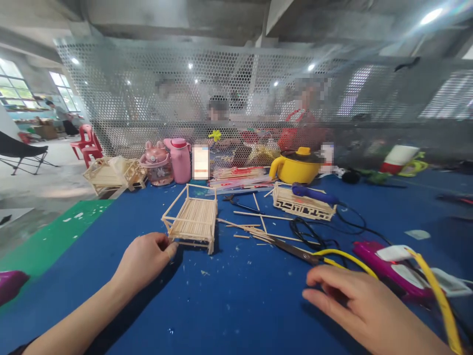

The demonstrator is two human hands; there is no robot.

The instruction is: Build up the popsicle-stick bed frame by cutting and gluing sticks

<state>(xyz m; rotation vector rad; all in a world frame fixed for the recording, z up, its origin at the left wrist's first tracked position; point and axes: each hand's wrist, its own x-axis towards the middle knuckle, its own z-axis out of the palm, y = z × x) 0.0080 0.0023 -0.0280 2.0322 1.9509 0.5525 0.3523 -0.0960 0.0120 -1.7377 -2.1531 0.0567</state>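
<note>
A small bed-like frame of wooden sticks [194, 217] stands upright on the blue table in front of me. At its near left corner, my left hand [146, 259] is closed, with thumb and fingers pinching the corner leg. My right hand [354, 301] hovers over the table at the right, thumb and fingers apart and nothing between them. Just beyond it lie scissors [299, 250] with yellow handles, their blades touching several loose wooden sticks [258, 234]. A second stick-built piece with a lattice side [303, 204] sits farther back, and a blue-handled corded tool [314, 194] rests on it.
A magenta power strip [395, 276] with a yellow cable [438, 296] lies right. Pliers [244, 202] lie behind the frame. Along the back stand a pink bottle [180, 162], a lit phone [200, 162] and a yellow pot [297, 170], before a perforated screen [240, 88]. Another stick model [111, 177] stands far left.
</note>
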